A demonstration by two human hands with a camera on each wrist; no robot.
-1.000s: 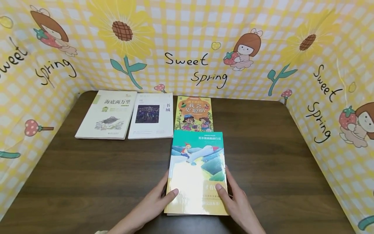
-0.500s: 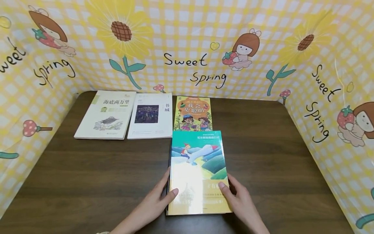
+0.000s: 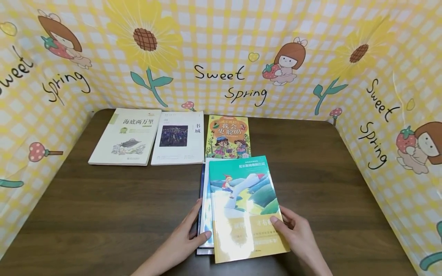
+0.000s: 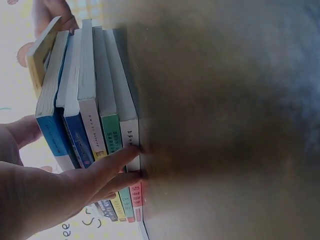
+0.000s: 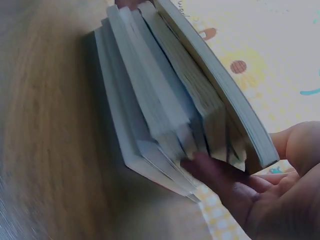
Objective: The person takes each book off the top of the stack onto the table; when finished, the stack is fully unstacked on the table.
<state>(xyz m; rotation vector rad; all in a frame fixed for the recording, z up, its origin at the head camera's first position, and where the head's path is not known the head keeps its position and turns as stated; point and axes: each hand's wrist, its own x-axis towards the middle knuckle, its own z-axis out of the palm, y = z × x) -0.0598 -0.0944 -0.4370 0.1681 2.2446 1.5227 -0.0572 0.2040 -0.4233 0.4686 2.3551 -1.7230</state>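
A stack of books (image 4: 107, 135) lies on the table, spines to the left. My left hand (image 3: 176, 241) holds the stack's left side, its thumb over the top edge of a blue-and-white book (image 3: 208, 226) and its fingers along the spines. My right hand (image 3: 298, 234) grips the right edge of a paperback (image 3: 241, 207) with a green and yellow cover, thumb on the front. This paperback is turned slightly and sits off to the right of the stack. In the right wrist view its near end stands apart from the pages below, with fingers (image 5: 220, 180) beneath it.
Behind the stack lies a small orange-yellow children's book (image 3: 228, 136). Left of it are a white magazine (image 3: 177, 151) with a dark picture and a cream-coloured book (image 3: 121, 134), side by side. A yellow checked cloth (image 3: 207, 38) walls in the brown table (image 3: 331, 184).
My right hand has shifted the green-and-yellow paperback to the right and turned it, uncovering the left edge of the blue-and-white book below. My left hand stays at the stack.
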